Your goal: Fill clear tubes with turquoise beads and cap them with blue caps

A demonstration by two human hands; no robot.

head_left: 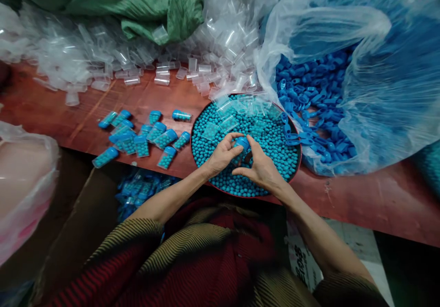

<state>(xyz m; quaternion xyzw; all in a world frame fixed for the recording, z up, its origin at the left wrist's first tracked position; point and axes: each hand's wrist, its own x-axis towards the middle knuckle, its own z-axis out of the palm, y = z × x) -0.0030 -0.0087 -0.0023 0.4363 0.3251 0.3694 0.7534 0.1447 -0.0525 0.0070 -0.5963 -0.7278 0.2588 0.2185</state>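
A small clear plastic container with a blue cap is between my two hands, above a round red-rimmed tray of turquoise beads. My left hand pinches the container from the left, thumb and forefinger at its cap. On the right side, my right hand has its forefinger against the cap and its thumb spread lower down by the body. The container's lower part is mostly hidden by the fingers. Several clear empty tubes lie on the beads toward the tray's far side.
Capped, bead-filled containers lie left of the tray on the red table. Clear tubes are heaped behind, beside green cloth. A plastic bag spills blue caps at right. More filled containers sit below the table edge.
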